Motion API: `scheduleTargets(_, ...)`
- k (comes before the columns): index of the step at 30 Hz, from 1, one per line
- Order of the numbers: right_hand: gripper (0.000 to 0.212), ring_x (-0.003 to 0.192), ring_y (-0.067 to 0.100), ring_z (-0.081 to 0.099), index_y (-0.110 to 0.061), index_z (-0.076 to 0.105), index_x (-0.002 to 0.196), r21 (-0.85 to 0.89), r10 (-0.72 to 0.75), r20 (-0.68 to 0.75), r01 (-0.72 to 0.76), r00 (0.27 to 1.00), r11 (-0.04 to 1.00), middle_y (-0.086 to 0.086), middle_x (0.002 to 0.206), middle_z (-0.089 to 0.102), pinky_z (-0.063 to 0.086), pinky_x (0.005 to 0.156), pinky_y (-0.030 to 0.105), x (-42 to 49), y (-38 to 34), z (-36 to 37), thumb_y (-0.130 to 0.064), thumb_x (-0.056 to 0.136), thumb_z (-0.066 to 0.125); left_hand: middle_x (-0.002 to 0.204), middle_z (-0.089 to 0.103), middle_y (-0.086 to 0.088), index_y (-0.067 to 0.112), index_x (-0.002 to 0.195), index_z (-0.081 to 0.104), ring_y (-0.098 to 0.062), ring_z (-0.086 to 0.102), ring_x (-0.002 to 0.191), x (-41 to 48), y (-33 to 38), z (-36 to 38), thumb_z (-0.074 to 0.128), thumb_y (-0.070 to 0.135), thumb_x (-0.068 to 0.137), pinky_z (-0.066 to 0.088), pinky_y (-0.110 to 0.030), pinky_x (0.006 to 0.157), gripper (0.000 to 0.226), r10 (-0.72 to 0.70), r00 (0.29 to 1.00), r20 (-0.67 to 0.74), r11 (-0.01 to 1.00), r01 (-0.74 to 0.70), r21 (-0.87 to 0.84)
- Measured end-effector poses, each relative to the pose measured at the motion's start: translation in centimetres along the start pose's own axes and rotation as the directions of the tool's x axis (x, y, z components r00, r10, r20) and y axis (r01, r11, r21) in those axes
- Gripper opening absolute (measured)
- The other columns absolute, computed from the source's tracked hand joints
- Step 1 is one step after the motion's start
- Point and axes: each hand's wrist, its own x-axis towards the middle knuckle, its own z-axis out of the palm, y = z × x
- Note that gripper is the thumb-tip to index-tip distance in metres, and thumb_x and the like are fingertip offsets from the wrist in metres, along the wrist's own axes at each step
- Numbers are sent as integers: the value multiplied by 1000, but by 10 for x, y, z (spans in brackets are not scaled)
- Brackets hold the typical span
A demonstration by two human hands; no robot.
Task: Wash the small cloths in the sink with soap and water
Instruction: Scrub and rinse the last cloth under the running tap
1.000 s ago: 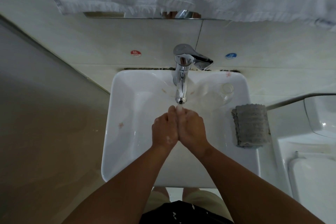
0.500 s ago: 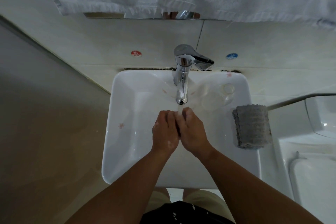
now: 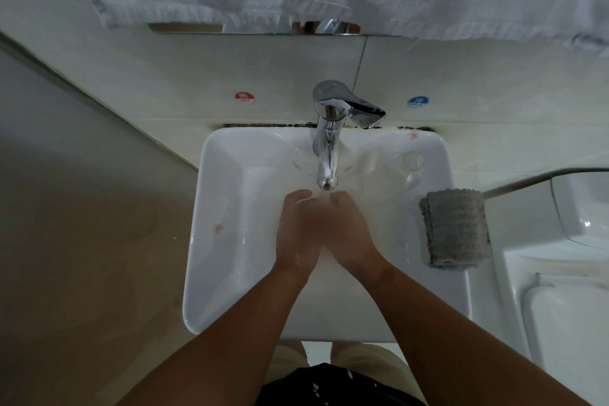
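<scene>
Grey cloth (image 3: 456, 227) lies folded on the right rim of the sink (image 3: 227, 208), apart from the left hand (image 3: 298, 234) and right hand (image 3: 349, 234), which touch side by side under the running tap (image 3: 326, 155), each grip loosely spread.

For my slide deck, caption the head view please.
Left hand and right hand meet beneath the chrome faucet over a white sink; a folded grey cloth lies on its right rim.

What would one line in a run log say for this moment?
left hand, right hand: together under faucet spout, blurred | held: nothing visible | grey cloth: folded on right rim of sink
</scene>
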Motion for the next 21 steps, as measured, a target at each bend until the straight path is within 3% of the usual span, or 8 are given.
scheduleTargets(3, 8, 68, 7, 58, -25, 55, 107, 144, -38, 95, 25, 995, 989, -9, 77, 61, 47, 62, 22, -3, 3, -1, -31, 104, 51, 108, 68, 7, 39, 114, 57, -13, 69, 97, 0, -4, -4, 49, 45, 97, 59, -44, 86, 20, 102, 995, 16, 993, -103, 64)
scheduleTargets(6, 14, 65, 6, 58, -32, 53, 92, -1, -173, 22, 173, 985, 985, -11, 74, 60, 46, 60, 20, -9, 1, -2, -34, 105, 48, 101, 69, 7, 28, 116, 57, -4, 67, 89, -3, -3, -4, 41, 40, 105, 57, -26, 78, 23, 185, 983, 5, 971, -184, 152)
scheduleTargets(8, 20, 66, 6, 60, -32, 48, 86, -146, -197, -17, 192, 980, 971, -9, 74, 61, 43, 58, 14, -9, -2, -1, -39, 105, 46, 90, 67, 8, 21, 111, 57, 1, 63, 80, -5, -1, -3, 37, 40, 106, 47, -11, 66, 29, 206, 978, -10, 955, -199, 222)
scheduleTargets(11, 29, 64, 0, 59, -30, 39, 78, -207, -182, -64, 165, 981, 964, -8, 68, 58, 41, 55, 11, -7, -7, -1, -36, 105, 46, 79, 61, 9, 13, 100, 57, -2, 59, 71, -7, 3, -3, 35, 41, 105, 39, -14, 60, 37, 255, 966, -47, 929, -231, 289)
scheduleTargets(15, 28, 56, 5, 56, -20, 46, 80, -237, -155, -90, 130, 984, 963, -10, 67, 56, 39, 53, 12, -3, -10, -2, -33, 105, 46, 76, 57, 9, 12, 89, 56, -7, 54, 67, -1, 5, -2, 34, 37, 104, 36, -25, 67, 37, 314, 949, -14, 875, -284, 393)
scheduleTargets(18, 40, 56, 8, 53, -16, 51, 79, -327, -188, -98, 147, 977, 934, -11, 64, 53, 36, 56, 20, -1, -9, 1, -45, 101, 35, 72, 63, -6, 5, 84, 62, -23, 63, 61, 6, 4, -3, 51, 23, 92, 47, -31, 56, 23, 512, 852, 108, 619, -453, 641)
scheduleTargets(20, 49, 58, 9, 55, -15, 54, 76, -330, -201, -117, 152, 973, 932, -9, 64, 56, 38, 57, 22, -3, -8, 2, -50, 99, 29, 77, 66, -10, 2, 89, 65, -28, 66, 66, 8, 7, -3, 64, 15, 89, 52, -34, 58, 13, 467, 861, 202, 510, -449, 734)
scheduleTargets(21, 51, 59, 10, 58, -15, 56, 75, -289, -175, -133, 131, 975, 948, -8, 65, 59, 40, 57, 21, -4, -9, 3, -50, 102, 30, 83, 67, -10, 3, 95, 65, -30, 66, 75, 6, 9, -2, 55, 20, 95, 53, -38, 65, 20, 404, 890, 209, 534, -415, 736)
